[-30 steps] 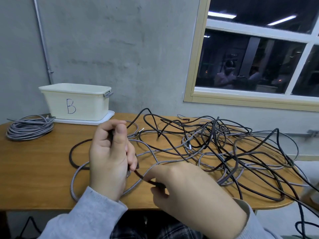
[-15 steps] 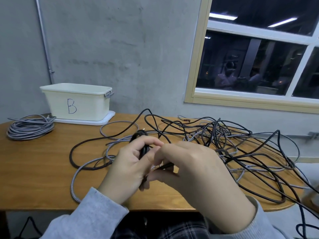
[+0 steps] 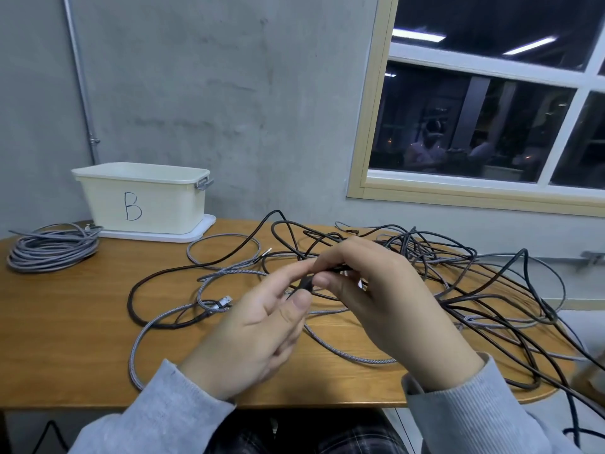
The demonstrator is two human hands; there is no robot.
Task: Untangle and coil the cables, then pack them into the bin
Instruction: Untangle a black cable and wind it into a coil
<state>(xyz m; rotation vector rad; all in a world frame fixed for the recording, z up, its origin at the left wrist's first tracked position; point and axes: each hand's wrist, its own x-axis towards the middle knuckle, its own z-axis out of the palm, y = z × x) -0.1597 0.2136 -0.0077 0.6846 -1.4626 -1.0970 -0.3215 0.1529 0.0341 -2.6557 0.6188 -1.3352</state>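
A wooden table (image 3: 65,322) is carrying a tangle of black and grey cables (image 3: 458,290), a coiled grey cable (image 3: 52,249) and the cream bin (image 3: 144,198) at the back left. Above the tangle's near edge, the left hand (image 3: 255,332) and right hand (image 3: 386,299) are together pinching a black cable end (image 3: 306,284).

A rough grey concrete wall (image 3: 203,93) stood behind a rounded, honey-coloured wooden tabletop (image 3: 59,322). A thin metal conduit pipe (image 3: 82,83) ran vertically up the wall at left. At right, a pale yellow-framed window with white glazing bars (image 3: 484,126) showed darkness outside and reflected long ceiling strip lights (image 3: 417,34).
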